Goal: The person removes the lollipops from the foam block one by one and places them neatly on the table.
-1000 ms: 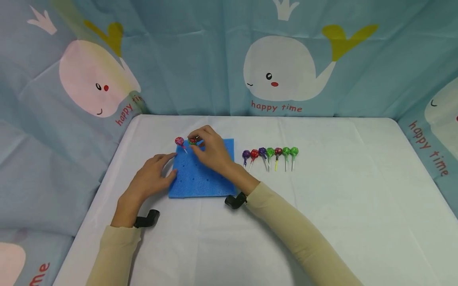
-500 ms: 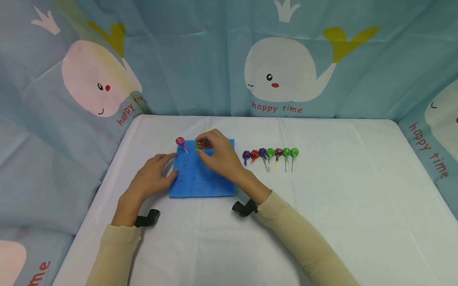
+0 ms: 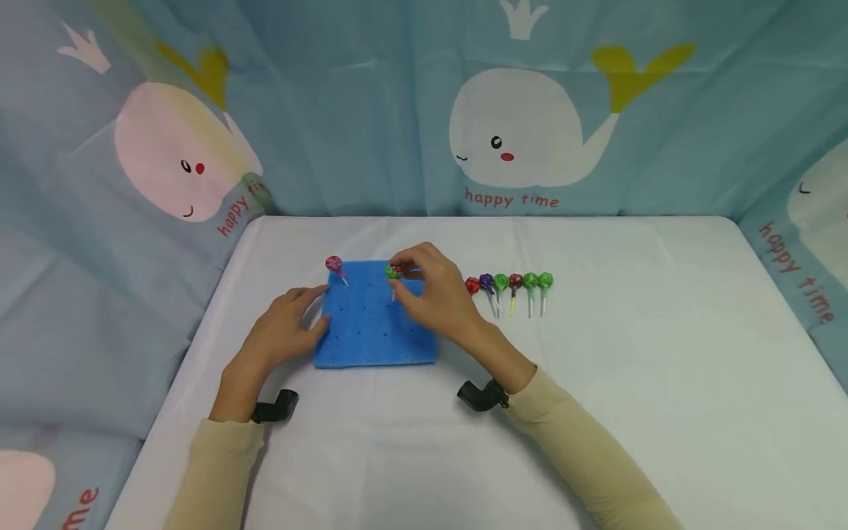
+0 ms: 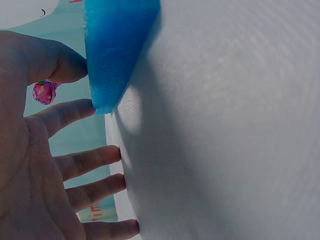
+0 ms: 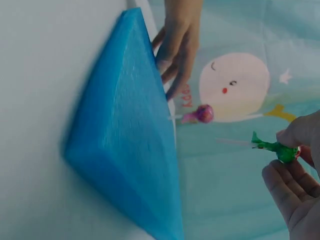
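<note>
My right hand (image 3: 437, 291) pinches a green-and-red lollipop (image 5: 286, 153) by its wrapped head, over the back right part of a blue foam block (image 3: 361, 350). The lollipop's white stick shows free of the block in the right wrist view. Rows of small holes dot the foam's top. A pink lollipop (image 3: 334, 264) stands in the block's back left corner, stick down. At the block's left side, my left hand (image 3: 281, 324) touches the edge with thumb and index fingertip, its other fingers spread toward the table, as the left wrist view shows.
Right of the block, several lollipops lie in a row on the white tablecloth, among them a red lollipop (image 3: 472, 285), a purple lollipop (image 3: 486, 283) and a green lollipop (image 3: 545, 280). Behind the table hangs a blue curtain (image 3: 371, 110) with whale prints.
My right hand has moved right across the block with the green-and-red lollipop, from near the pink one, and now covers the row's leftmost purple lollipop. My left hand has stayed put.
</note>
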Available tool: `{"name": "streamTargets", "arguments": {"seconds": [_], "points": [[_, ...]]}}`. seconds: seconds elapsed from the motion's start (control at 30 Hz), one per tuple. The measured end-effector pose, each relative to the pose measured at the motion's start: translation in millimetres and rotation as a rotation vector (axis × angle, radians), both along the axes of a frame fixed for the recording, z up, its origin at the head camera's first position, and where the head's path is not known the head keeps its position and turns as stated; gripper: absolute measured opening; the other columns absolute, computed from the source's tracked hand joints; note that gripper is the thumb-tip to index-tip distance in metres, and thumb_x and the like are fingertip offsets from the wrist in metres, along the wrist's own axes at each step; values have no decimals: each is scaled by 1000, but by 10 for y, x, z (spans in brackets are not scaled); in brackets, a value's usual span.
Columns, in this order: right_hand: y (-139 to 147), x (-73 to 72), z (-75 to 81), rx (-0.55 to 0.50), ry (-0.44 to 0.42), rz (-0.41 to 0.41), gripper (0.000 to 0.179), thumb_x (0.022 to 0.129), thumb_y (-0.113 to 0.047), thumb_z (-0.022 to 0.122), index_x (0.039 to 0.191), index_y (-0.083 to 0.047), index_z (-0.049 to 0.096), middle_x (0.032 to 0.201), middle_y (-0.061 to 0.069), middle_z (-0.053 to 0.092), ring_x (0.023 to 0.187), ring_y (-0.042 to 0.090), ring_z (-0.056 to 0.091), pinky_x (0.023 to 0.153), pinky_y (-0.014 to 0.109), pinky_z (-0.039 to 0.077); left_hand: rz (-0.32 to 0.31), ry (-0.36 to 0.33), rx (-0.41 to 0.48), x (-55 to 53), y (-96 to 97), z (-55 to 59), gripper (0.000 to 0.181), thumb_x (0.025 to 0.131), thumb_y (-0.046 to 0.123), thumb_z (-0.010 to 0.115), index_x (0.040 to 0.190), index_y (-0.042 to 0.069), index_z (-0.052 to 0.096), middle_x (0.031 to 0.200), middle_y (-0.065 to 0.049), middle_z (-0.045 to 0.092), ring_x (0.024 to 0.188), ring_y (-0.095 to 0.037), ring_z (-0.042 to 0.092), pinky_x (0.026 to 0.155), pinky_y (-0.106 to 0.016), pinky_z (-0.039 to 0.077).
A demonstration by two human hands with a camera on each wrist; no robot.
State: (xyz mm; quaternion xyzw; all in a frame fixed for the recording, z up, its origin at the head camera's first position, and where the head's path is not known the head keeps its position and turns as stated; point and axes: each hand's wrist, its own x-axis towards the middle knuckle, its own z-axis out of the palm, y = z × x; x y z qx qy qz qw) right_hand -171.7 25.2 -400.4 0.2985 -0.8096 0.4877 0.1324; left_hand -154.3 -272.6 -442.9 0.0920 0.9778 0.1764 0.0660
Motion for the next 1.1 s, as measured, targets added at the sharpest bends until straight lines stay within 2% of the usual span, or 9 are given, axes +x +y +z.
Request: {"name": "streamTargets", "arguments": {"seconds": [0.1, 0.3, 0.57, 0.77, 0.9, 1.1], "points": [[149, 32, 20, -6, 21, -31, 25, 96, -4, 74, 120, 0, 68, 118, 14, 65, 107, 23, 72, 95, 30, 64, -8, 10, 10, -5, 22, -30, 62, 103, 34, 58, 160, 12, 45, 160, -28, 47, 148, -52, 44, 115, -75, 41], [343, 31, 55, -10, 57, -93, 27, 94, -2, 75, 120, 1, 68, 118, 15, 64, 109, 24, 73, 93, 33, 65, -4, 17, 7, -22, 4, 15, 62, 103, 33, 58, 160, 12, 45, 159, -29, 47, 147, -53, 44, 114, -76, 41], [464, 57, 50, 23, 67, -107, 28, 95, -6, 75, 121, 0, 68, 116, 14, 68, 108, 23, 73, 93, 32, 65, -6, 9, 0, -9, -27, -10, 63, 103, 34, 58, 160, 11, 45, 159, -30, 46, 147, -55, 44, 114, -77, 41], [640, 97, 37, 95, 117, -139, 28, 94, -8, 78, 120, -2, 70, 114, 12, 72, 102, 23, 74, 90, 38, 65, -4, 7, 1, 16, -3, -39, 63, 103, 34, 58, 160, 12, 45, 159, -29, 47, 146, -54, 44, 113, -77, 41], [767, 109, 17, 101, 125, -156, 28, 94, -7, 77, 120, -2, 69, 115, 12, 71, 103, 22, 74, 88, 40, 66, -8, 15, 3, 10, 5, -18, 63, 103, 34, 59, 160, 11, 45, 159, -30, 47, 146, -54, 45, 114, -76, 41], [936, 127, -31, 96, 107, -179, 31, 94, -6, 77, 122, -1, 67, 117, 12, 69, 106, 23, 72, 91, 39, 65, -8, 8, 1, 15, 12, -9, 63, 103, 34, 59, 160, 11, 45, 159, -30, 47, 146, -55, 44, 114, -76, 40]]}}
